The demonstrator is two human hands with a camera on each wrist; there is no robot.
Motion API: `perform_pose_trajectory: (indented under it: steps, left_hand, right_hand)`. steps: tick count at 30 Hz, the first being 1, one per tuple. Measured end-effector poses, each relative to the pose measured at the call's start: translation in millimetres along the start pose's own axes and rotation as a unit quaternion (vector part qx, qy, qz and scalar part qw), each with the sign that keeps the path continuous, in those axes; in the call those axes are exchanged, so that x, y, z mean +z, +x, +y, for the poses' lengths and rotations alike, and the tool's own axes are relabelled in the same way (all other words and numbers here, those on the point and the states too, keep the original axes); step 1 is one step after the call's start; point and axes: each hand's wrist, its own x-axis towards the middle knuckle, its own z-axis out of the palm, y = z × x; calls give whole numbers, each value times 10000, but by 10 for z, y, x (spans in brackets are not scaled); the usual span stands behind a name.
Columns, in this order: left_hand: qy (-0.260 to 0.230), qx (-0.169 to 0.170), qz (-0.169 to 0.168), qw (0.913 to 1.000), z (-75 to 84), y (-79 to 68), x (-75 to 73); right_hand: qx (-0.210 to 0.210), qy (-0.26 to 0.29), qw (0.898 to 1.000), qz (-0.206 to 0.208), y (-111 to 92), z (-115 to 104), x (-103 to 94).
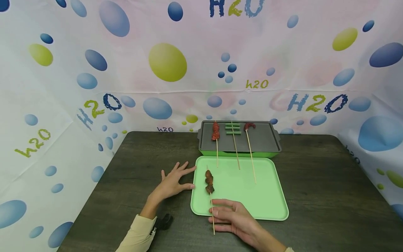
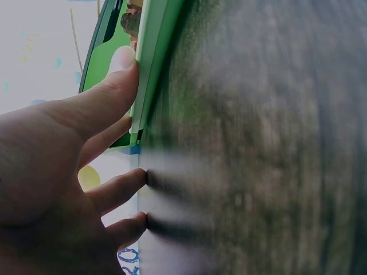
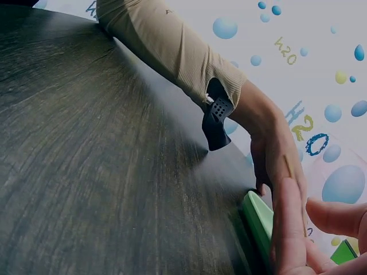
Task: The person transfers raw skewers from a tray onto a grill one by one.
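My right hand (image 1: 234,222) pinches the thin stick of a skewer of browned meat chunks (image 1: 209,182) between thumb and fingertips. The stick's lower end sticks out past the hand, toward me. In the head view the meat lies over the left part of a light green tray (image 1: 242,196). My left hand (image 1: 173,183) is spread at the tray's left edge, its thumb (image 2: 121,63) and forefinger touching the rim. Two other left fingertips reach down to the dark table. In the right wrist view, the right thumb (image 3: 335,216) faces the straight forefinger.
Behind the tray stands a green grill with a grey plate (image 1: 264,136). It bears a red meat skewer (image 1: 215,132), a skewer of green pieces (image 1: 233,128) and a skewer with a curled reddish piece (image 1: 249,126). Their sticks overhang the tray. A dark strap (image 1: 164,222) hangs at my left cuff.
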Motion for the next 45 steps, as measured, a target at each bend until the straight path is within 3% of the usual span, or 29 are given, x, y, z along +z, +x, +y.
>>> perform_pose_trajectory:
  steps: [10, 24, 38, 45]
  left_hand:
    - [15, -2, 36, 10000, -13, 14, 17]
    - [-26, -11, 43, 10000, -4, 9, 13]
    - [-102, 45, 28, 9999, 35, 13, 10]
    - [-151, 27, 35, 9999, 14, -4, 10]
  right_hand:
    - [67, -374, 9985, 391, -109, 33, -72]
    - [-543, -439, 9952, 691, -343, -63, -176]
    - [-933, -834, 9890, 788, -511, -398, -243]
    - [-1141, -1115, 9816, 1051, -619, -639, -398]
